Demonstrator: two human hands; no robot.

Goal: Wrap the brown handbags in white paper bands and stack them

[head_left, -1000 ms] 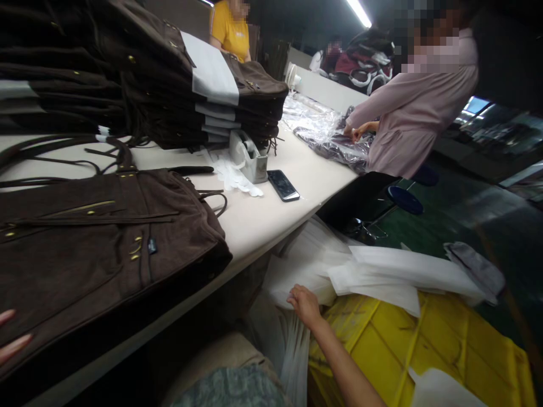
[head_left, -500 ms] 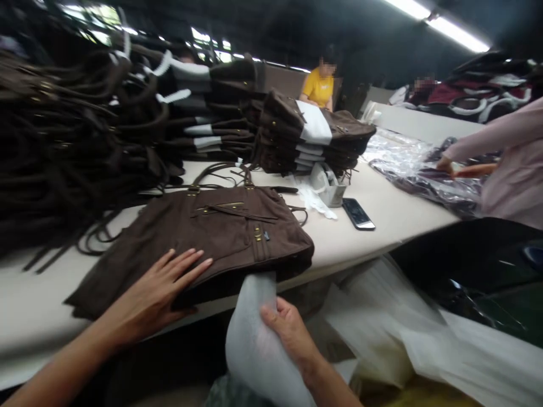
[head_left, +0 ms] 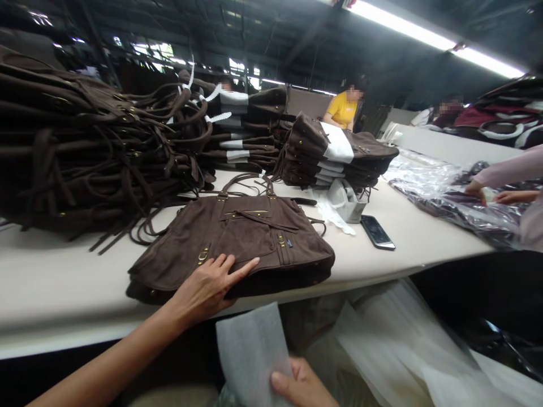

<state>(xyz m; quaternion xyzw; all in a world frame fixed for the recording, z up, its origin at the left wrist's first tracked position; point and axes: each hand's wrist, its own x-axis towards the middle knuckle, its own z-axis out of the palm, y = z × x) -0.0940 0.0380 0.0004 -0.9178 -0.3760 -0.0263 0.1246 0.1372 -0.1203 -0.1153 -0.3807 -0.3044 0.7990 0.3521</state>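
A dark brown handbag [head_left: 250,237] lies flat near the table's front edge, its two handles pointing away from me. My left hand [head_left: 212,285] rests on the bag's near side by a small buckle, index finger stretched out, the other fingers slightly bent. Below the table edge, my right hand [head_left: 303,384] pinches a whitish, translucent sheet of foam-like wrapping [head_left: 254,345] between thumb and fingers. The sheet stands up from the hand, apart from the bag. Its lower end is cut off by the frame.
Tall stacks of brown bags [head_left: 85,147] fill the left. More bags with white bands [head_left: 339,144] lie behind, near a grey tape dispenser [head_left: 350,203] and a phone [head_left: 377,232]. White sheets [head_left: 382,339] hang lower right. A co-worker's hands [head_left: 477,192] handle plastic-wrapped goods.
My right hand has moved down with the sheet, away from the bag's near edge. My left hand still lies on the bag, its fingers drawn closer together. The view has shifted left.
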